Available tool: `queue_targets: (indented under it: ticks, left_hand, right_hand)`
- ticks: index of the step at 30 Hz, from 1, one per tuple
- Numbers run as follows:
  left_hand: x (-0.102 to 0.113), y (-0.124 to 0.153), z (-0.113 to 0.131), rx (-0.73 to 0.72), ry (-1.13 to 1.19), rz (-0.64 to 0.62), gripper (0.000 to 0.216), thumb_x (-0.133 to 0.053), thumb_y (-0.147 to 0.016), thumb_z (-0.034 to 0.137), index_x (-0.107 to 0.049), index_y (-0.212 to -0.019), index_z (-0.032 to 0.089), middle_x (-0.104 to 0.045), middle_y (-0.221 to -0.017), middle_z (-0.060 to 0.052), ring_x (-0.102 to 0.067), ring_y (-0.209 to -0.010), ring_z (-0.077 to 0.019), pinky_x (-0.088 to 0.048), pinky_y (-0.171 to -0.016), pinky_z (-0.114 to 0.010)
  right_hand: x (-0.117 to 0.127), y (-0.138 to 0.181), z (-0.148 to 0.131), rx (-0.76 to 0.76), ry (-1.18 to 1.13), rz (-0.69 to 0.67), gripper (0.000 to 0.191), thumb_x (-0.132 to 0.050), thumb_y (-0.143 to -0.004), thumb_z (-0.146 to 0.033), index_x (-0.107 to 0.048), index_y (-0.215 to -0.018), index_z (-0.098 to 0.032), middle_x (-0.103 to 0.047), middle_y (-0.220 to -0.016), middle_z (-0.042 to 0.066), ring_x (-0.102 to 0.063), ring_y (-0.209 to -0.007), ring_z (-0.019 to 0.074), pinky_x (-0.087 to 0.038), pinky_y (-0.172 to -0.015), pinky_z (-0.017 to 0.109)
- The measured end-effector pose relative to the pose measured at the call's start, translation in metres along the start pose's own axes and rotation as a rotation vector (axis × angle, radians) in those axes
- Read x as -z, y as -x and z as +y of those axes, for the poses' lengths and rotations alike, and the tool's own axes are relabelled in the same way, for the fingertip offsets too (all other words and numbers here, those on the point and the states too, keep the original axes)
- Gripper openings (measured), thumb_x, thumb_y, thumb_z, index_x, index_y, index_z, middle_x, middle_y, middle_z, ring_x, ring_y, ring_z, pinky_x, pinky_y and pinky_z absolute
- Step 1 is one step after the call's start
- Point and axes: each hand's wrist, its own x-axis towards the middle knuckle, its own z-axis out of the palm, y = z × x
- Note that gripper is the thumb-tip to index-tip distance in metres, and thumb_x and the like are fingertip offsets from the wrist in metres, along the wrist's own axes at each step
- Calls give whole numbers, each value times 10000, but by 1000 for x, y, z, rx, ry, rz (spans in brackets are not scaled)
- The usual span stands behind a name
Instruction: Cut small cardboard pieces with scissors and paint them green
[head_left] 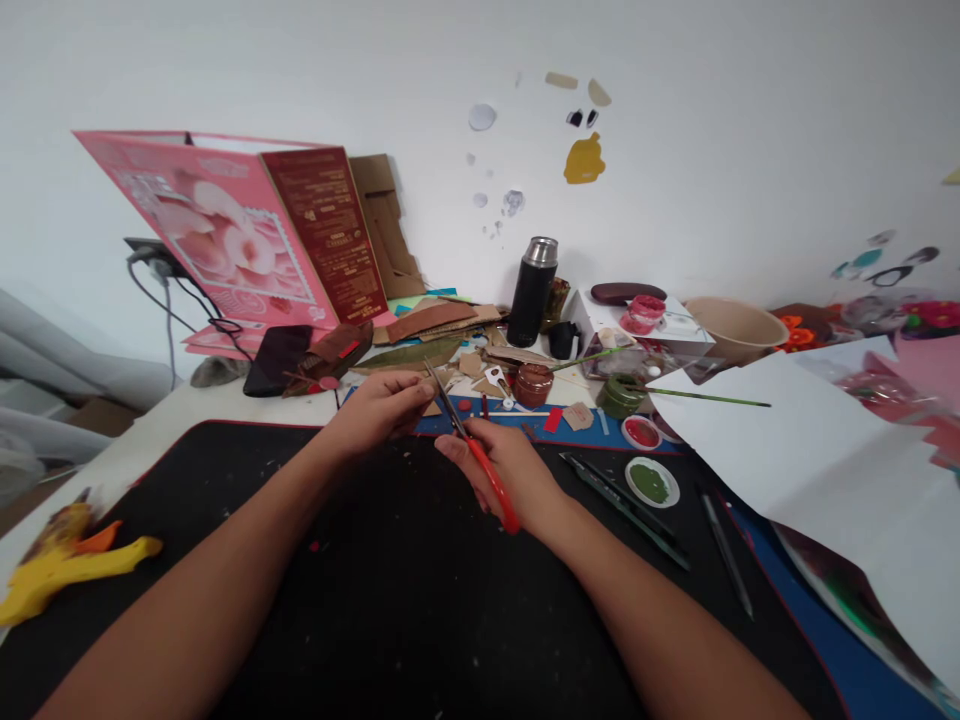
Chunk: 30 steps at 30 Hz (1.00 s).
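White table (191,415), cluttered at rear. Black mat (390,620), red-edged, specked with debris; blue mat (832,665) visible past right edge. On black mat: green lid (652,483), 1 pen (726,552) at right. Glue gun (82,570) at left edge. On blue strip (510,425) behind: red lid (641,432). Left rear of table: phone (276,360), lying flat; pink box (225,220), standing.

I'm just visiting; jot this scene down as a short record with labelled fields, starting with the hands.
Right hand: the person's bare right hand holds metal scissors with red handles
Left hand: the bare left hand, fingertips pinched near the blades; anything held is too small to tell
Work surface: black mat with a red edge
Far left: yellow glue gun
Behind the hands: black cylindrical bottle with a silver cap, reddish-brown paint jar
Right side: round white lid holding green paint
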Motion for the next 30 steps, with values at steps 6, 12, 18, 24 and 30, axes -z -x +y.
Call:
queue_targets:
  ticks: [6,12,18,24,30]
  left_hand:
    - [2,-2,-2,40,114,-27,493,-803,-795,520,-484,-597,201,-343,-482,88,-266,-406,-52,-188,-393,-200]
    - [1,0,-3,-5,161,-56,463,-742,-884,528,-537,-647,187,-442,-524,60,-378,-431,-72,-283,-408,-203]
    - [6,4,0,-72,-35,-81,449,-671,-963,492,-584,-659,173,-552,-514,27,-464,-437,-84,-301,-437,-215]
    - [0,5,6,-89,-45,-20,396,-675,-948,489,-641,-712,172,-545,-485,37,-448,-419,-90,-304,-439,-223]
    - [-3,6,8,-92,-76,14,448,-695,-921,518,-593,-649,178,-489,-479,48,-411,-425,-83,-283,-443,-225]
  right_hand:
    - [0,0,0,-1,-10,-11,440,-601,-1019,-583,-508,-762,-238,-466,-515,-57,-451,-451,127,-295,-475,249]
    - [-5,2,-1,-2,-70,-1,389,-589,-1028,-554,-538,-811,-236,-508,-537,-58,-493,-454,129,-349,-487,244]
    - [-7,3,-2,-16,-93,0,340,-579,-1036,-523,-570,-870,-226,-515,-540,-67,-499,-449,118,-351,-486,229]
    - [-6,3,-2,7,-78,29,345,-585,-1032,-528,-552,-861,-230,-492,-526,-72,-486,-442,117,-346,-486,232]
    - [-4,4,-3,19,-27,34,358,-587,-1030,-547,-579,-870,-226,-520,-554,-56,-501,-463,125,-353,-495,239]
